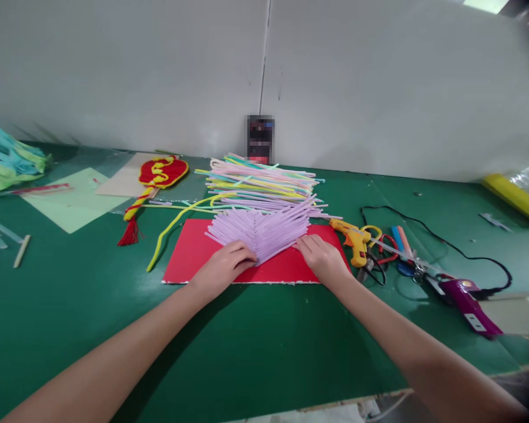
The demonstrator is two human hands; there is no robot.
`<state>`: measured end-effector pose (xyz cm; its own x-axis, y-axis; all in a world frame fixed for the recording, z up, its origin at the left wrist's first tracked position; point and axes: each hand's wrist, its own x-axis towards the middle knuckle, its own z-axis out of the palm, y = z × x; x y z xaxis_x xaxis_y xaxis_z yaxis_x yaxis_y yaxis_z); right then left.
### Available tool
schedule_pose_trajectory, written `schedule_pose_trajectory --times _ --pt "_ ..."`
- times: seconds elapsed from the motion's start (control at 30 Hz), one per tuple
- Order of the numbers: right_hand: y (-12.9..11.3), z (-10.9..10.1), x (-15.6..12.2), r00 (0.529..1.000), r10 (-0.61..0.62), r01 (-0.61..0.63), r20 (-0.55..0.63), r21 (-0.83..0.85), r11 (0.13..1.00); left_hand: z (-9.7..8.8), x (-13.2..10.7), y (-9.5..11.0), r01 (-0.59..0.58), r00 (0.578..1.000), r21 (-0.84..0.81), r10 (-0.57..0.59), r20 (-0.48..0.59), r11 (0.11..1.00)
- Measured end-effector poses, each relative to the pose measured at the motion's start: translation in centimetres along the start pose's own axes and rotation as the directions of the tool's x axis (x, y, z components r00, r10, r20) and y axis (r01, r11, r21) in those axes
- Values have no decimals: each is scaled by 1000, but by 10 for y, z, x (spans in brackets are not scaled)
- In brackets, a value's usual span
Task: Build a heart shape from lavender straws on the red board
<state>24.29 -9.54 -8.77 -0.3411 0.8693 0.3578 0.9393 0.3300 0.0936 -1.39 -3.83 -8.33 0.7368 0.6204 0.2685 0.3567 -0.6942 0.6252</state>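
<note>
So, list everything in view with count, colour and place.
table: one, green, across the view
wall: one, grey, behind
pixelated object: one, dark, against wall
board: one, red, centre
V-patterned stems: many, lilac, over board
stem pile: one, mixed pastels, behind them
long stem: one, yellow, left
fan-shaped ornament: one, red-yellow, left
sheets: two, green and beige, left
paper-like bundle: one, blue-green, far left
strips: several, pale blue, left edge
short stick: one, pale, beside strips
glue gun: one, yellow, at board's right
small tools: several, mixed, right
handheld device: one, purple, right
cord: one, black, right
flat case: one, cream, beside device
bar: one, yellow, far right
left hand: one, bare, at V's point
right hand: one, bare, at V's right edge
</note>
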Motion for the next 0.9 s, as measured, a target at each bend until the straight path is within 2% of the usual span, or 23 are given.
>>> schedule_pose_trajectory --times 0.23,0.4,0.9 --pt "-8 -3 4 995 -50 64 81 -178 982 2 -1 -2 3 1000 -5 -3 -2 1000" --pt "-10 -4 5 992 -59 80 111 -193 978 2 -1 -2 -2 1000 -3 2 -4 1000" --pt "-4 1 -1 996 -83 85 17 -213 973 2 0 -3 -26 1000 10 27 -12 1000"
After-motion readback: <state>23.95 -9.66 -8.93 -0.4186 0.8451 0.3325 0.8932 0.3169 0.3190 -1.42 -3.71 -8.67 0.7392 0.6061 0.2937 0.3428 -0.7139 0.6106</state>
